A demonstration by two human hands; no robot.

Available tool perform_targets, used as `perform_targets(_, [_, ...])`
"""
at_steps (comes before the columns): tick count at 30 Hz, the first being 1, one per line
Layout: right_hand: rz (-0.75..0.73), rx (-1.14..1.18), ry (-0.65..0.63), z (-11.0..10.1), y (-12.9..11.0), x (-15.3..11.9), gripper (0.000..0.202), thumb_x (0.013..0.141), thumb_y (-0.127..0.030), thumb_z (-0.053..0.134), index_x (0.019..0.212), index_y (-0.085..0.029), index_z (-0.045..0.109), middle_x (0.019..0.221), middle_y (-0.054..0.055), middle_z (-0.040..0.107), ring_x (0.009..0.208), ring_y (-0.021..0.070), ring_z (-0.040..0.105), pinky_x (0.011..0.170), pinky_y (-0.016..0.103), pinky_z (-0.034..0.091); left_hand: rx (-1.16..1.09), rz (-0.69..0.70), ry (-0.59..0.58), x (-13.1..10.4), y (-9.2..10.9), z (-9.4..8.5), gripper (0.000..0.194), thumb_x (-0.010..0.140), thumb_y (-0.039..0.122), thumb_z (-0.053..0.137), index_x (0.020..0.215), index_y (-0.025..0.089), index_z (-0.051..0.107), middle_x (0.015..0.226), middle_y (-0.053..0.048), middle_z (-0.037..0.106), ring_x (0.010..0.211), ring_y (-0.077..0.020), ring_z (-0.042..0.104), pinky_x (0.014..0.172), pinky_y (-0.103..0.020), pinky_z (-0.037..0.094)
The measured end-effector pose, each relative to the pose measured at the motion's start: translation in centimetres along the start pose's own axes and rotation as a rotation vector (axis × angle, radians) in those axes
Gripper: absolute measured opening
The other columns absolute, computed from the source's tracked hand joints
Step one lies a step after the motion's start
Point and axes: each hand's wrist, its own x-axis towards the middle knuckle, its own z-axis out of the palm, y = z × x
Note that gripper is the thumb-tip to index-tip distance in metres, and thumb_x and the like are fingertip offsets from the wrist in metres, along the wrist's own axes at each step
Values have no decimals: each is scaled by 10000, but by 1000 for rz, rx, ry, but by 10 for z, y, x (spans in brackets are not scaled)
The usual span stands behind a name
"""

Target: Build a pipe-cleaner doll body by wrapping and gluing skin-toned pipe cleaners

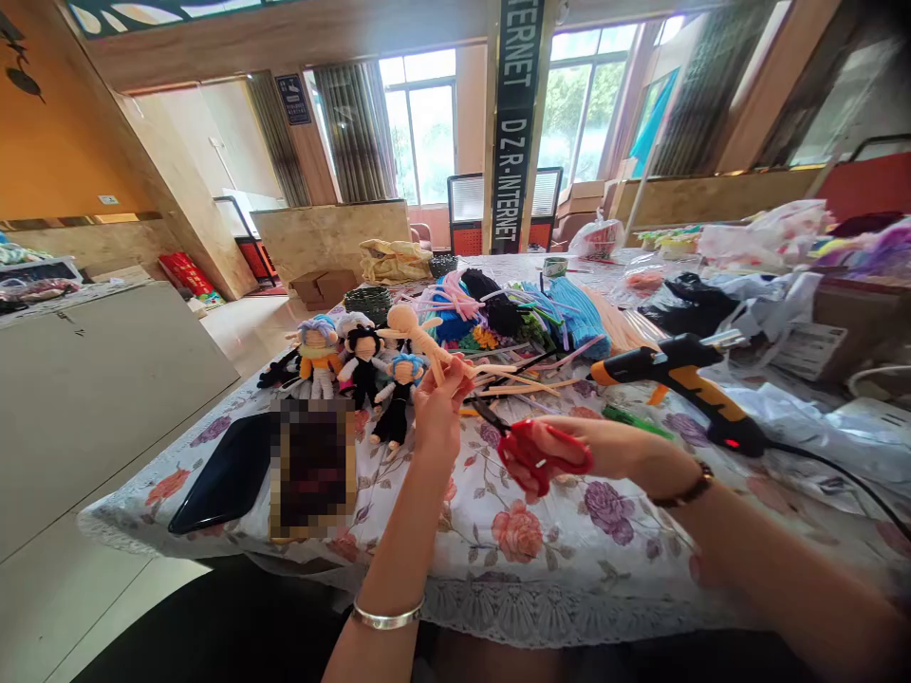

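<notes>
My left hand (439, 403) is closed around the lower part of a beige doll body (413, 332) made of fuzzy pipe cleaners. Its bare round head points up and to the left, and loose stems stick out on the right of my fingers. In my right hand (555, 451) is a pair of scissors (545, 460) with red handles, its dark blades pointing up and left toward my left hand. Just beyond my left hand stand several finished dolls, among them one with blue hair (399, 389) and one with black hair (364, 365).
A black-and-orange glue gun (687, 384) with a red light lies at the right, its cable trailing off. Bundles of coloured pipe cleaners (569, 308) are heaped at the back. A dark tablet-like slab (224, 474) and a pixelated phone-like object (313, 470) lie on the left of the flowered tablecloth (476, 545).
</notes>
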Motion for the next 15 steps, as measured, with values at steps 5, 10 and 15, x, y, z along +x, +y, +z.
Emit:
perform_targets(5, [114,69,51,7,21,15,298,750,-322,604,606,-186,381,651,-2,502,602,114,505,565,266,388,-59,-3,153,2,7,-2,101,645,144,715,719,144,646,662,17,642,552,-46,574,586,-180,443])
perform_targets(10, [156,2,168,-20,11,0,281,871,-378,444,668,-185,445,709,13,514,621,109,493,598,274,374,-101,-49,174,-1,8,-3,61,680,127,682,725,134,642,629,14,631,540,-45,574,582,-170,449])
perform_targets(15, [119,-184,247,-19,-5,-6,334,851,-427,466,612,-198,425,688,15,514,628,119,475,600,283,376,-80,-29,167,-3,7,-4,59,658,124,688,701,124,647,652,8,627,544,-44,567,573,-172,450])
